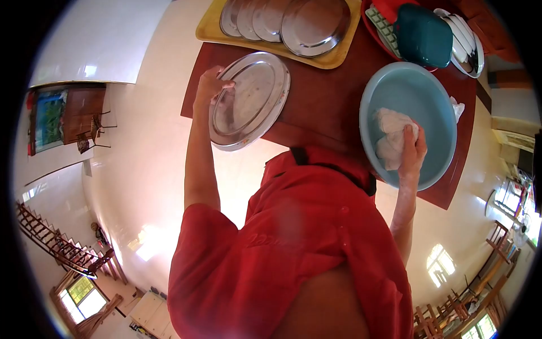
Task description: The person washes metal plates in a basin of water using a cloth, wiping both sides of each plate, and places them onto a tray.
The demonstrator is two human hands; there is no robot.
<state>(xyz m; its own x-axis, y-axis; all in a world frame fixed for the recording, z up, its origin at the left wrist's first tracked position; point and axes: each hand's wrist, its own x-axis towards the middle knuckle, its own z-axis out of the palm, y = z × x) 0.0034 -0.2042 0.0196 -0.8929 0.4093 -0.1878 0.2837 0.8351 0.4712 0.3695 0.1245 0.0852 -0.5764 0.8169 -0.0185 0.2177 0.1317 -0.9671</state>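
Note:
My left hand [212, 86] grips the rim of an oval metal plate [251, 96], thumb on its face and fingers behind. The plate is tilted and hangs over the near left edge of the dark red table [322, 104]. On the right, my right hand [413, 153] clutches a crumpled white cloth [393, 135] at the blue basin [440, 144]. The cloth is over the basin's inside; whether it touches the bottom I cannot tell.
Beyond the plate, a yellow tray [330, 61] holds several shiny metal plates [313, 28]. Behind the basin are a dark green container [423, 35], a light green ice-cube-like tray [384, 28] and white dishes [463, 37]. A small white scrap [457, 108] lies beside the basin.

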